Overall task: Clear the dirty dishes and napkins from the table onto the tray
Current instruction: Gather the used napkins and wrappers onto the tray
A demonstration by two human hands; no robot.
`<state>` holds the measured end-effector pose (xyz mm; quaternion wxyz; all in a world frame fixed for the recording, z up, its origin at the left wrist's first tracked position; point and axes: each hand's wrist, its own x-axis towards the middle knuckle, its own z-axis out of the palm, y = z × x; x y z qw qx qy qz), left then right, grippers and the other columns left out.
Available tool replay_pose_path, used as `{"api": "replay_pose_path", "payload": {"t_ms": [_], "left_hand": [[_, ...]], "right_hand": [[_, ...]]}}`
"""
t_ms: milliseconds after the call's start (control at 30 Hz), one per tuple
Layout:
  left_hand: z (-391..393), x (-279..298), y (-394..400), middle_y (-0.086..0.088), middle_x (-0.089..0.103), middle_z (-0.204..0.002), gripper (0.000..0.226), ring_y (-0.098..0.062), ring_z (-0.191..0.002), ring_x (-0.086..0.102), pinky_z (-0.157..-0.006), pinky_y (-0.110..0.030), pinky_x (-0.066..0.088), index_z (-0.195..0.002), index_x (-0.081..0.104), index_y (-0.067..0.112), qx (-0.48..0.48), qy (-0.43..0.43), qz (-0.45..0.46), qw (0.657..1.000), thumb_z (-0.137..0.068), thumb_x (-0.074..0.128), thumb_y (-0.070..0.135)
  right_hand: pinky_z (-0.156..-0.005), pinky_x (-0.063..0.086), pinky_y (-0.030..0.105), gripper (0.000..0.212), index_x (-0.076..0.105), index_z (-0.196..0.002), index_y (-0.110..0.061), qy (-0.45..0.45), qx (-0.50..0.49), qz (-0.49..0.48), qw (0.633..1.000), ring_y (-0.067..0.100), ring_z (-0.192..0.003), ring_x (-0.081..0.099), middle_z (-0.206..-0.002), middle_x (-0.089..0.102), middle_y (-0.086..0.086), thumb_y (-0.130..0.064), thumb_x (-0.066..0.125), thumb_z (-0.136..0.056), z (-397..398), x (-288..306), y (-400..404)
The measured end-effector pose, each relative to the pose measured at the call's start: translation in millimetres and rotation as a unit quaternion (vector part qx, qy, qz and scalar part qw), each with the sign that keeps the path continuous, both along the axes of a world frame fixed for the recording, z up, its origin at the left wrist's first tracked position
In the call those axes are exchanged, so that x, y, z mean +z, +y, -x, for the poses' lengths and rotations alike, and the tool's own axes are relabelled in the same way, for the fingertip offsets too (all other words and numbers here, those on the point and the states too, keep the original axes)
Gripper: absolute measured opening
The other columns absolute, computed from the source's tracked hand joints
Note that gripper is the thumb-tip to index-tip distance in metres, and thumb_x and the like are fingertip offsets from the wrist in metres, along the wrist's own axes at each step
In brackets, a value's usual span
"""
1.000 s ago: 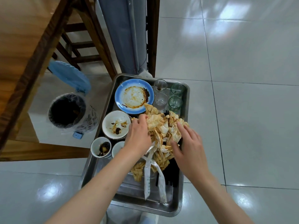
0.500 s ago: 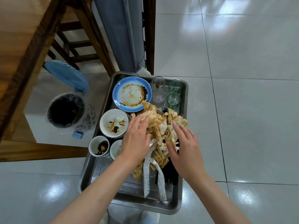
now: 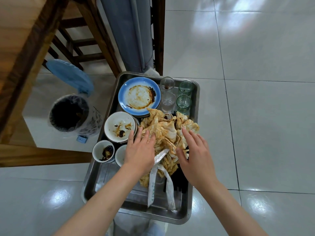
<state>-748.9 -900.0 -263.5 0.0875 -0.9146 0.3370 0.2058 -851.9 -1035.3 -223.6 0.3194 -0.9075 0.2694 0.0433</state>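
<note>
1. far left, around 9 to 11 o'clock: the wooden table (image 3: pixel 18 53) edge runs diagonally; chair legs (image 3: pixel 80 46) sit under it
2. about 9 o'clock on the floor: a trash bin (image 3: pixel 71 114) with a black liner, its blue lid (image 3: pixel 69 75) flipped open behind it
3. centre: the metal tray (image 3: pixel 194 99) already holds pretty much everything; its near end at 6 o'clock is bare steel
4. tray's left side, 8 to 9 o'clock of the tray: two small cups, one with dark sauce (image 3: pixel 103 151) and one white (image 3: pixel 121 155) partly hidden under the left wrist; just above them a white bowl (image 3: pixel 119 127) with brown smears
5. tray's 11 o'clock: blue-rimmed plate (image 3: pixel 139 96), sauce-stained; the napkin heap overlaps its near edge
6. left hand (image 3: pixel 140 150): palm down, fingers straight and slightly spread, resting on the left side of the pile of stained napkins (image 3: pixel 167 132); not gripping anything
7. the napkins sit mid-tray, crumpled and orange-stained; two white plastic strips (image 3: pixel 152 184) trail out toward 6 o'clock
8. right hand (image 3: pixel 194 155): also flat, fingers straight and loosely spread, touching the pile's right side; thumb tucked against the napkins
9. under the right hand there's something dark (image 3: pixel 183 184); can't tell what exactly
10. tray's 1 o'clock: four glasses (image 3: pixel 177 97) in a two-by-two cluster, two clear, two greenish, all upright
</note>
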Motion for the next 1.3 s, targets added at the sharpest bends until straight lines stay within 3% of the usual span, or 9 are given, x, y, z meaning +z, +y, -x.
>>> {"api": "replay_pose_path", "payload": {"t_ms": [367, 667, 900, 1000, 1167, 1300], "left_hand": [[3, 15, 20, 0.000, -0.007, -0.159, 0.063, -0.026, -0.144, -0.014, -0.109, -0.046, -0.016, -0.149, -0.011, 0.023, -0.012, -0.046, 0.071, 0.996, -0.100, 0.025, 0.037], [14, 56, 57, 0.001, 0.000, -0.159, 0.064, -0.026, -0.146, -0.005, -0.114, -0.050, 0.000, -0.151, -0.004, 0.025, 0.019, -0.073, 0.109, 0.991, -0.099, 0.030, 0.038], [10, 119, 98, 0.002, 0.000, -0.159, 0.071, -0.025, -0.146, -0.005, -0.106, -0.045, -0.011, -0.141, -0.018, 0.029, 0.053, -0.092, 0.161, 0.981, -0.098, 0.039, 0.036], [6, 159, 123, 0.004, 0.007, -0.158, 0.072, -0.025, -0.146, 0.000, -0.108, -0.043, -0.009, -0.142, -0.011, 0.030, 0.093, -0.086, 0.204, 0.971, -0.096, 0.045, 0.032], [-5, 233, 180, 0.014, -0.005, -0.154, 0.066, -0.013, -0.141, -0.016, -0.106, -0.040, -0.016, -0.143, -0.010, 0.036, 0.177, -0.094, 0.263, 0.944, -0.098, 0.038, 0.033], [-9, 287, 233, 0.017, -0.005, -0.149, 0.064, -0.011, -0.136, -0.018, -0.108, -0.040, -0.014, -0.139, -0.009, 0.039, 0.212, -0.104, 0.300, 0.924, -0.098, 0.040, 0.034]], "right_hand": [[-0.115, 0.021, 0.039, 0.060, 0.027, -0.146, -0.024, -0.014, 0.039, 0.020, 0.999, 0.021, -0.140, 0.022, -0.149, 0.034, 0.000, -0.039, 0.050, -0.092, 0, 6, 11], [-0.115, 0.015, 0.037, 0.063, 0.022, -0.147, -0.026, -0.015, 0.074, 0.027, 0.997, 0.021, -0.142, 0.017, -0.151, 0.030, -0.001, -0.041, 0.050, -0.092, -3, 33, 32], [-0.117, 0.014, 0.037, 0.068, 0.017, -0.148, -0.029, -0.033, 0.120, 0.035, 0.992, 0.018, -0.143, 0.014, -0.153, 0.026, -0.004, -0.050, 0.047, -0.090, -3, 87, 61], [-0.115, 0.013, 0.035, 0.070, 0.018, -0.148, -0.030, -0.048, 0.141, 0.052, 0.987, 0.017, -0.141, 0.017, -0.152, 0.028, -0.004, -0.051, 0.049, -0.089, -5, 119, 77], [-0.110, 0.005, 0.029, 0.069, 0.016, -0.148, -0.031, -0.061, 0.210, 0.105, 0.970, 0.019, -0.142, 0.017, -0.152, 0.027, -0.004, -0.056, 0.043, -0.089, -18, 185, 120], [-0.114, 0.010, 0.034, 0.072, 0.009, -0.148, -0.036, -0.070, 0.237, 0.100, 0.964, 0.017, -0.143, 0.013, -0.154, 0.023, -0.005, -0.063, 0.033, -0.086, -36, 231, 161]]}}
